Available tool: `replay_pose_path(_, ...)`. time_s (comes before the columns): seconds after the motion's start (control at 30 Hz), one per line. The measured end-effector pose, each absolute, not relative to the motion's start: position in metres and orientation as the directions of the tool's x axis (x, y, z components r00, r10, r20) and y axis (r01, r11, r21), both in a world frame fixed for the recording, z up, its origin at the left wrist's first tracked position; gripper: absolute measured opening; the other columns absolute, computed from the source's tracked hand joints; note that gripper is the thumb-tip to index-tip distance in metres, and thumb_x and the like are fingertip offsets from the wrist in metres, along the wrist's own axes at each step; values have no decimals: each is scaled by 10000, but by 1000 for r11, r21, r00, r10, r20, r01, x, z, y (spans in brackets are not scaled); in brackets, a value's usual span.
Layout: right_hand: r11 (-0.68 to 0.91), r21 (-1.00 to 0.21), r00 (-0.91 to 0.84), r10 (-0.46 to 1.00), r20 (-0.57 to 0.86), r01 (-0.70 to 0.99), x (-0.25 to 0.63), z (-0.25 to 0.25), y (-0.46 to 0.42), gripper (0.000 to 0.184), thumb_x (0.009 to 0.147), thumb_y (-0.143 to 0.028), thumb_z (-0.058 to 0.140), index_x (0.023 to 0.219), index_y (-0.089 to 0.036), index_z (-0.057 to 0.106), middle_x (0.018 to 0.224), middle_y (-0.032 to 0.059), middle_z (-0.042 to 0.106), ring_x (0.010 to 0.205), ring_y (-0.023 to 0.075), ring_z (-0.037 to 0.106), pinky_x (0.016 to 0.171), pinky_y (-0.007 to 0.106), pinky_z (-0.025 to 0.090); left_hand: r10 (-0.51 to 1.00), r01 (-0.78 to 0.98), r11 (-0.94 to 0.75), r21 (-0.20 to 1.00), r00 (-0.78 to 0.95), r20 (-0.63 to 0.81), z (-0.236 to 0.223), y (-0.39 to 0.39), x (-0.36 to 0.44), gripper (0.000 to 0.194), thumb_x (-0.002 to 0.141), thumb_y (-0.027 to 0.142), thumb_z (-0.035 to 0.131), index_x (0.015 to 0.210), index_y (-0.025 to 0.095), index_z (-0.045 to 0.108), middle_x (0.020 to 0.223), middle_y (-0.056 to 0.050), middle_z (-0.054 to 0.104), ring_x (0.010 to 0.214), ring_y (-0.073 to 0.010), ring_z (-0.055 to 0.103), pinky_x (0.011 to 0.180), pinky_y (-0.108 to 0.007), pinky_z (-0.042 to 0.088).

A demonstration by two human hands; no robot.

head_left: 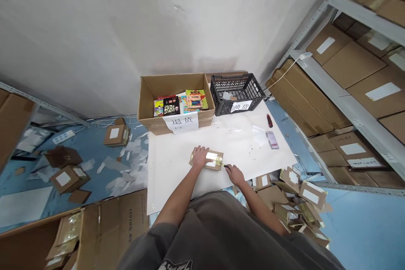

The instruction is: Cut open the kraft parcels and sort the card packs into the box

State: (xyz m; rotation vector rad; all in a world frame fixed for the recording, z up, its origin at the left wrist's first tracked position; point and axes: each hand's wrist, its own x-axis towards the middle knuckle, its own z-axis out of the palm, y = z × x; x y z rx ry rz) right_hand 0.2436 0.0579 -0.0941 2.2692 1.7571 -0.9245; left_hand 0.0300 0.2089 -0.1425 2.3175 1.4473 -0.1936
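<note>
Pale wall [126, 21] behind; blue floor [363, 211] below; white-covered worktop [172, 181] at centre. Parcel [216, 162], brown cardboard with clear tape and a white label, lies flat on the worktop near the front edge, just before the person's body.

Left hand [201, 157]: laid over the parcel's left part, palm down, fingers extended and slightly spread, thumb out toward the label. Right hand [234, 174]: beside the parcel's right end, fingers curled, pinching a slim tool [225, 166] with a yellow-green portion. Tool points at the parcel's right end; contact of its tip cannot be told.

Back of worktop: open carton [152, 126] at left, holding colourful books [171, 106], paper sign [183, 122] on its front. Black plastic crate [219, 102] just right of it, also bearing a sign.

Right side of worktop: red-and-black object [269, 120]; nearer, a purplish item [272, 140], blurred.

Surroundings: metal shelving [376, 19] with cartons at right; heaped boxes [310, 194] on the floor below the worktop's right front corner.
</note>
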Motion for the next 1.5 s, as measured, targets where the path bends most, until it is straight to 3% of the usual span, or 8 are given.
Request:
replay_pose_path(0.27,-200,-269,50,878,-476,942,247,-94,55,352,1060,-454,437,1348,-276,533,1165,88,629,994,236,621,759,286,366,848,828,-471,304,520,-105,-161,191,22,682,956,624,521,1509,226,510,1548,-145,523,1539,-398,281,1255,-561,193)
replay_pose_path(0.7,-217,-291,98,922,-374,932,230,-98,66,333,1069,-478,414,1292,-253,516,1160,74,661,1002,223,633,778,282,386,873,804,-439,401,488,-21,-166,181,27,599,1013,492,490,1438,74,549,1445,-230,589,1468,-341,433,1290,-493,182)
replay_pose_path(0.83,-226,-205,132,911,-391,952,221,-99,73,317,1056,-465,445,1285,-261,525,1166,97,635,976,242,644,770,295,400,873,791,-446,419,488,8,-172,180,27,580,1015,503,483,1416,93,569,1419,-219,613,1451,-342,457,1279,-510,213)
replay_pose_path(0.93,-276,-166,186,890,-417,947,233,-101,69,323,1056,-461,437,1306,-268,508,1194,110,618,914,237,666,751,303,411,885,792,-436,428,463,45,-177,180,28,553,1014,510,480,1400,128,584,1399,-205,632,1427,-349,484,1255,-542,261)
replay_pose_path(1.07,-541,-110,446,777,-444,834,289,-98,55,336,1075,-440,357,1287,-222,500,1126,134,649,883,246,683,739,315,423,890,782,-444,437,441,115,-183,180,27,503,1020,499,464,1339,146,626,1325,-198,674,1362,-347,545,1227,-552,308)
replay_pose_path(1.23,-537,-378,404,833,-378,754,330,-107,46,340,1016,-494,473,1248,-247,509,1055,87,694,915,249,683,786,317,441,879,773,-475,420,438,188,-185,180,24,529,1027,517,425,1318,125,629,1295,-199,675,1301,-336,573,1219,-534,317)
replay_pose_path(1.37,-633,-651,368,774,-515,419,275,-141,60,564,824,-661,681,1173,-254,504,957,37,719,882,248,691,751,306,489,884,782,-466,415,431,181,-177,177,27,568,1008,570,436,1334,139,610,1291,-192,664,1275,-340,569,1193,-535,337)
replay_pose_path(1.5,-687,-638,408,724,-556,348,221,-162,98,626,763,-650,730,1173,-239,495,1076,83,729,985,262,703,793,310,516,968,873,-250,419,237,83,-157,164,30,599,992,600,445,1369,155,581,1281,-192,658,1238,-354,569,1130,-536,380)
